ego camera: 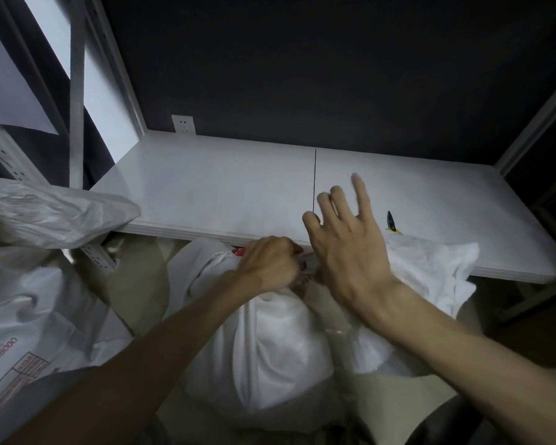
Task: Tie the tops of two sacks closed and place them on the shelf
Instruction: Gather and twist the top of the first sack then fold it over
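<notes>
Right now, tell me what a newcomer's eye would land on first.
Low in the middle, the left hand grips the gathered top of a white sack, while the right hand spreads open just above it. Behind them lies the white shelf, with a crumpled sack at its left corner.

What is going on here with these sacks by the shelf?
A person is closing a white sack. The left hand grips the sack's bunched top, while the right hand is open above it, fingers spread, holding nothing. The sack sits below the front edge of the white shelf, not on it. A second sack, with red print, lies to the left, also below the shelf. A small black and yellow tool lies on the shelf.
</notes>
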`<state>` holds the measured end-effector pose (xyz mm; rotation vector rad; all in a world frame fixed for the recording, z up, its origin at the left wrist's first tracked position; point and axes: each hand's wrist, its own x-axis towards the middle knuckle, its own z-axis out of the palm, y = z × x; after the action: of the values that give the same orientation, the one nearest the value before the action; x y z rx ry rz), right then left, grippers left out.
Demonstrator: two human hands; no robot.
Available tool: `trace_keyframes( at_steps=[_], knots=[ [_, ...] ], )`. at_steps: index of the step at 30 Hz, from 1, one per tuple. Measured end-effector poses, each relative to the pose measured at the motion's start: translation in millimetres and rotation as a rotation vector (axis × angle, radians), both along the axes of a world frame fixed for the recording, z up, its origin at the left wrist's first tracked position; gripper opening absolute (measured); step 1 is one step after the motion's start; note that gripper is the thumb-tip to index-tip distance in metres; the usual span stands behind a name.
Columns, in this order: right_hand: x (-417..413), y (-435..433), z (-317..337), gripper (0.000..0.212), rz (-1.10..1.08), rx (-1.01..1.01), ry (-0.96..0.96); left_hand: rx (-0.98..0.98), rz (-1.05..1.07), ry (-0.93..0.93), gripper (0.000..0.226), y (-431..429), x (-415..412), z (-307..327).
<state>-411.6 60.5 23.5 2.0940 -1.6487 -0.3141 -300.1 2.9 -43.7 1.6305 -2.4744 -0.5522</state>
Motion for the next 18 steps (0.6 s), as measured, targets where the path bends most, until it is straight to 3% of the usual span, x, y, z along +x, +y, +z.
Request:
trace_keyframes(
  at_steps=[2, 4, 8, 12, 16, 18],
  knots=[
    [7.5, 16.6, -9.4, 0.046, -0.006, -0.127, -0.039, 0.051, 0.003, -0.026, 0.023, -2.3, 0.3, 4.0],
    [9.4, 32.2, -23.3, 0.032, 0.047, -0.133, 0.012, 0.091, -0.007, -0.021, 0.016, -5.9, 0.6, 3.9],
    [3.9, 65.0, -47.1, 0.059, 0.055, 0.000, 0.181, 0.195, 0.113, 0.106, 0.013, -15.4, 2.2, 3.8],
    [1.6, 34.5, -68.4, 0.064, 0.118, -0.112, 0.311, 0.244, 0.131, 0.135, 0.030, -15.4, -6.3, 11.0],
    [-19.9, -16.7, -87.4, 0.061, 0.066, -0.340, 0.222, 0.371, 0.155, 0.171, 0.022, -18.2, -7.1, 16.6],
    [-33.4, -30.2, -92.9, 0.057, 0.125, -0.323, 0.095, 0.370, 0.148, 0.174, 0.025, -17.7, -6.5, 17.2]
  ],
)
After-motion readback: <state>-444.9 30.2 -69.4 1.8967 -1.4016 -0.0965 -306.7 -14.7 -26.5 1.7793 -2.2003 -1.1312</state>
